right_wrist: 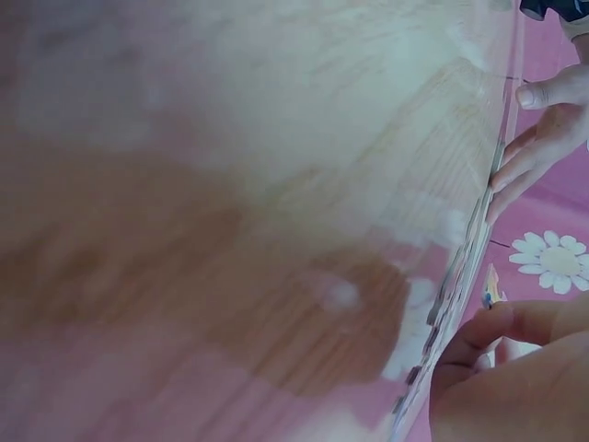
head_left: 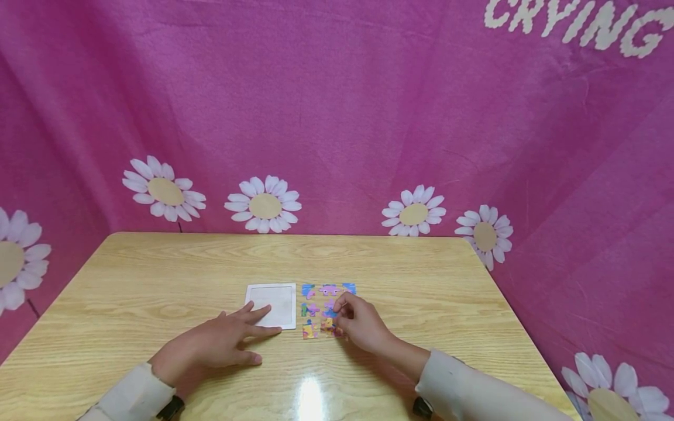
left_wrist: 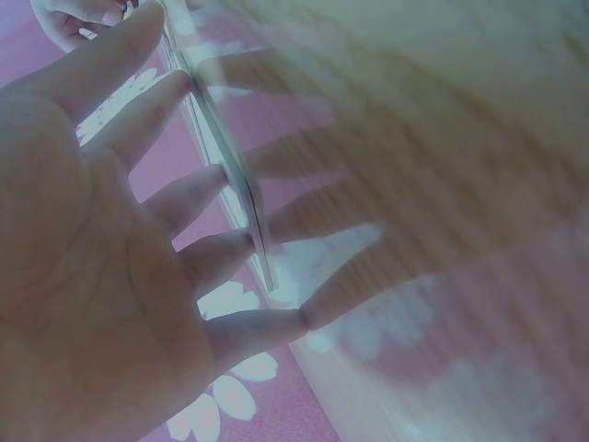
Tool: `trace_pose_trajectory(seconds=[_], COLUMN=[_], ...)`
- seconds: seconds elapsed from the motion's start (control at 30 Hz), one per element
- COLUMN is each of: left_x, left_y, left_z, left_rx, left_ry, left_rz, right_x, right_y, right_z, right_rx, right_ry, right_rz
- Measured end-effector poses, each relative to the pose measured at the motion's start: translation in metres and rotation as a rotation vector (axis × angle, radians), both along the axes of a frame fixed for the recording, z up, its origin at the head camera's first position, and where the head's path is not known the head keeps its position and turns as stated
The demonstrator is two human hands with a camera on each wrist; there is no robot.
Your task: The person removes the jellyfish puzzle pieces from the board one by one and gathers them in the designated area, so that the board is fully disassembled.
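My left hand (head_left: 223,339) lies with fingers spread at the lower left of a white square puzzle tray (head_left: 288,304), some fingertips resting on it. In the left wrist view the fingers (left_wrist: 156,110) are straight and the palm holds nothing. My right hand (head_left: 363,321) is over the right side of a group of colourful jigsaw pieces (head_left: 309,330), set out in loose rows right of the tray. Thumb and forefinger pinch a small puzzle piece (right_wrist: 490,287), its coloured edge poking above the fingers in the right wrist view. The hand hides some pieces at the right.
The wooden table (head_left: 368,257) has a glossy top that mirrors the hands in both wrist views. Behind it hangs a pink curtain (head_left: 316,117) with white daisies, close along the far edge and both sides.
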State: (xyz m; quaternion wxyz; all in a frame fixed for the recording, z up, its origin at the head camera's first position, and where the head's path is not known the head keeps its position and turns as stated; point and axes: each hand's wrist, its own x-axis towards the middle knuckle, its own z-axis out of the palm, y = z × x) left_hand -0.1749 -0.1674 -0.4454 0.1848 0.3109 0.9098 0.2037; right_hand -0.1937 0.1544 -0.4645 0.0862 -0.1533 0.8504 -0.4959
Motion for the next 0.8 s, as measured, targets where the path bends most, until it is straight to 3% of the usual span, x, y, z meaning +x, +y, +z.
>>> trace_pose_trajectory(seconds=[0.8], left_x=[-0.001], left_y=[0.0], left_z=[0.0], left_rx=[-0.002], left_ry=[0.007], left_rz=[-0.002], right_x=[0.009], right_y=[0.041], right_z=[-0.007], right_rx=[0.037], right_ry=[-0.002], right_rz=[-0.074])
